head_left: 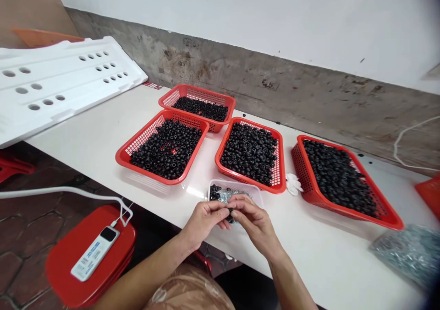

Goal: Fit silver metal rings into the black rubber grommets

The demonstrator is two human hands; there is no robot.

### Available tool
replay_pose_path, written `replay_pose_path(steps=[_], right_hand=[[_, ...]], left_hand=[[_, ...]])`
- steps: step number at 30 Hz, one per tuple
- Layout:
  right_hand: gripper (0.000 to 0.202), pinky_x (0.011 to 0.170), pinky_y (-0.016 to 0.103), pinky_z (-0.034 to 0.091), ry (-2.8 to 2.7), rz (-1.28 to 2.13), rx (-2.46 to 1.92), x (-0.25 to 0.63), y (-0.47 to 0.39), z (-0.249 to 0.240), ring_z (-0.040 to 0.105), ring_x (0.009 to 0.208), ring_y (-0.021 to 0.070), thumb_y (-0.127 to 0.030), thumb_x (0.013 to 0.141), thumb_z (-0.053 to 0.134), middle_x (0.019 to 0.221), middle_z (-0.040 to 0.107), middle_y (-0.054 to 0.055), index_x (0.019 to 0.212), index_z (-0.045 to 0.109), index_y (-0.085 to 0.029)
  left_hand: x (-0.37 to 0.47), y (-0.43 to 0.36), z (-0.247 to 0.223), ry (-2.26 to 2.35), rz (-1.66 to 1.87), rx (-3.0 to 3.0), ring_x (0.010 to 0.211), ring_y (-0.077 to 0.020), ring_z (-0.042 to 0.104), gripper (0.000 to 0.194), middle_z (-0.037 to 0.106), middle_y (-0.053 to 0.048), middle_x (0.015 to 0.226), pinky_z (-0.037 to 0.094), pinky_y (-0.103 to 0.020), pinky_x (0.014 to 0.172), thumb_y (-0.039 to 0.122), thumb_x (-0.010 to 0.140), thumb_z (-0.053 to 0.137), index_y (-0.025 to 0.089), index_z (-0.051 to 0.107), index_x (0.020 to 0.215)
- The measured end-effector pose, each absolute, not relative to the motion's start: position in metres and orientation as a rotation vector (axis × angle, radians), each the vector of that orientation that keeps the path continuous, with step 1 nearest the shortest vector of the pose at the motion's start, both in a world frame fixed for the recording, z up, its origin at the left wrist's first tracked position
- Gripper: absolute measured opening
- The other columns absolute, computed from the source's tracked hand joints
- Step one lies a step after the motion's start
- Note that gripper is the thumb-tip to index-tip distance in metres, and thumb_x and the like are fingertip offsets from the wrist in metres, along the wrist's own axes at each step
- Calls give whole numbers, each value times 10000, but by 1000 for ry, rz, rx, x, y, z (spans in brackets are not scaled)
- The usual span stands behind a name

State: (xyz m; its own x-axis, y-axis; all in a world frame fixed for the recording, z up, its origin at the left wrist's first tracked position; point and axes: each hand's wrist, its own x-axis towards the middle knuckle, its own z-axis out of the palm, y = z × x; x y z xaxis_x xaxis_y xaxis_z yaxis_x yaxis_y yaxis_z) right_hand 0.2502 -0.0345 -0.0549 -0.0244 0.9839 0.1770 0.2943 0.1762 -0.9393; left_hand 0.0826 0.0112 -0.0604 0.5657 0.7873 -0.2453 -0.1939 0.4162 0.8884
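My left hand point(205, 220) and my right hand point(253, 218) meet above the front edge of the table. Pinched between the fingertips of both is a small black round part point(230, 215); its exact kind is too small to make out. Just behind the hands stands a translucent plastic box point(252, 184). Inside it lie small black parts point(215, 192) at the left and a heap of small silvery pieces point(227, 194), partly hidden by my fingers.
Red baskets of black ring-like parts stand on the white table point(99, 117): front left point(177, 180), back point(206, 91), middle point(282, 163) and right point(316, 200). A bag of silvery pieces point(409, 250), white foam board point(68, 83), red stool point(62, 264) and power bank point(94, 253) lie around.
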Motion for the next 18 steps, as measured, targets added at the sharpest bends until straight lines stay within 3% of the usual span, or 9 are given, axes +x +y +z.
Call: replay_pose_path(steps=[8,18], right_hand=[[225,816,345,545,-1919,177,-1331,247,-44,-43,696,967,202,-174,970,523,1023,738,89,1132,672,-220],[219,753,320,581,-1894,302,-1341,242,-52,-34,697,890,198,-212,970,542,968,732,75,1108,709,-247]], left_hand=[[84,10,-60,764,673,922,581,-122,593,391,676,-43,613,462,-232,620,494,750,767,114,761,839],[79,8,-62,710,611,961,571,-120,569,319,658,-30,598,454,-240,624,438,769,760,120,752,794]])
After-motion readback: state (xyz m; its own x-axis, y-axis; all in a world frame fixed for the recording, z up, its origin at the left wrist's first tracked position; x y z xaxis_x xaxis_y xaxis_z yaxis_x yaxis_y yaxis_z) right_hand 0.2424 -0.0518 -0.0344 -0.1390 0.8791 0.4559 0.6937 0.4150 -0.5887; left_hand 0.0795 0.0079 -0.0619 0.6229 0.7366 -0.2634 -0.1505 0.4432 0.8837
